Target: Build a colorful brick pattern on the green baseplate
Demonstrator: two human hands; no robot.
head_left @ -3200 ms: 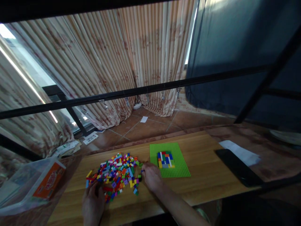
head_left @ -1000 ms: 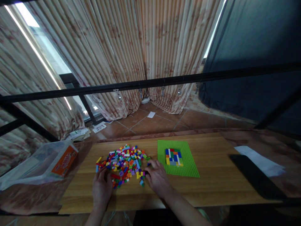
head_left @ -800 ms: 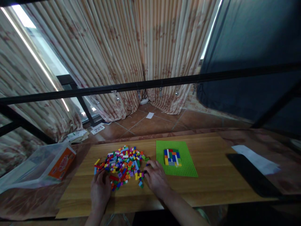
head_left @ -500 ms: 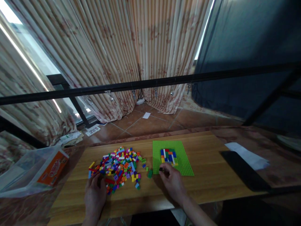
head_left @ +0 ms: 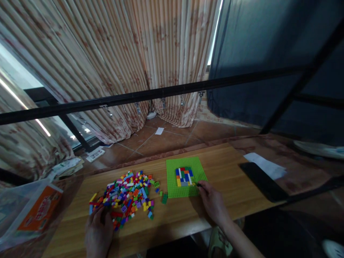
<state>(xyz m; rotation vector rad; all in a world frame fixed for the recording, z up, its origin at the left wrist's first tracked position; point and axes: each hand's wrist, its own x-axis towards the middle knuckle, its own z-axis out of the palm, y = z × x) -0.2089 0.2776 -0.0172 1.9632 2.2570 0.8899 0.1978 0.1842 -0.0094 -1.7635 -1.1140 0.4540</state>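
Note:
My right hand is at the lower right edge of the green baseplate, its thumb and fingertips pinched on a small dark brick. On the baseplate stands a flat block of joined bricks in blue, red, green, white, orange and yellow. My left hand rests at the near left edge of a pile of loose bricks. Its fingers are curled together, and what they hold, if anything, cannot be made out. Between pile and baseplate lies a dark green brick.
The wooden table carries a black flat pad on its right, with white paper beside it. A clear plastic box with an orange label stands left of the table. Behind runs a black rail before curtains.
My right hand has moved rightward along the baseplate's near edge with the small dark brick. My left hand stays by the pile. The whole view has shifted as the head turned right.

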